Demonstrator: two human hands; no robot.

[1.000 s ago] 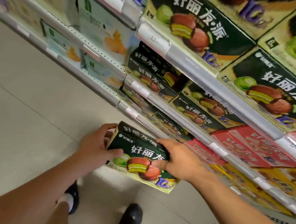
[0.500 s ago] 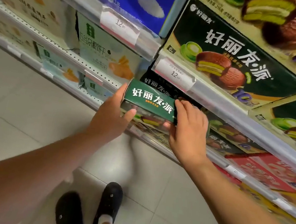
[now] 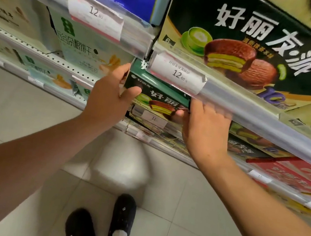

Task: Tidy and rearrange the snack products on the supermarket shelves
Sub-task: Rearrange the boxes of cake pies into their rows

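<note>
L hand (image 3: pixel 111 99) grips the pie box (image 3: pixel 159 98) at its left end, R hand (image 3: pixel 204 125) pinches the right end, box half under the rail (image 3: pixel 242 108). Tight gap imo, top edge could snag the price tag (image 3: pixel 177 73) and rip it off.

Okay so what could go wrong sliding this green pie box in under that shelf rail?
The green pie box sits tight under the shelf rail, so its top edge could catch the price tag and knock it loose. The right hand might get pinched against that rail.
</note>
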